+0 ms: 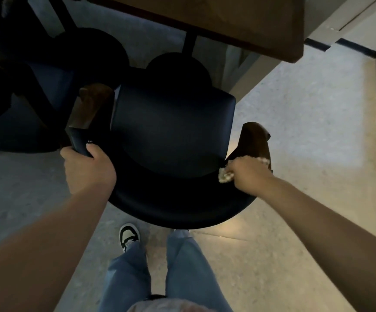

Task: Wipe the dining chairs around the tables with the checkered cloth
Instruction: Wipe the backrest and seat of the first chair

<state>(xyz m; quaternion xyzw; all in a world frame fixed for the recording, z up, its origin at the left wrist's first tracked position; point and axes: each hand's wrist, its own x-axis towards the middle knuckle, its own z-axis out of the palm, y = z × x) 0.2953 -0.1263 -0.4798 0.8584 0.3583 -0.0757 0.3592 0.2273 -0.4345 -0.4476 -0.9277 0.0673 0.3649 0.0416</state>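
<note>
On pale floor (295, 122), right hand (247, 174) clutches cloth (225, 175) against seemingly wooden armrest (253, 140); left hand (88, 165) grips chair (171, 131).

A dark navy dining chair (171, 131) fills the centre of the frame, seen from above, its padded seat facing the upper edge and its curved backrest sweeping along the lower side. Brown wooden armrests stand at its left and right. The pale checkered cloth (226, 175) is bunched against the right armrest's base, at centre right.
</note>
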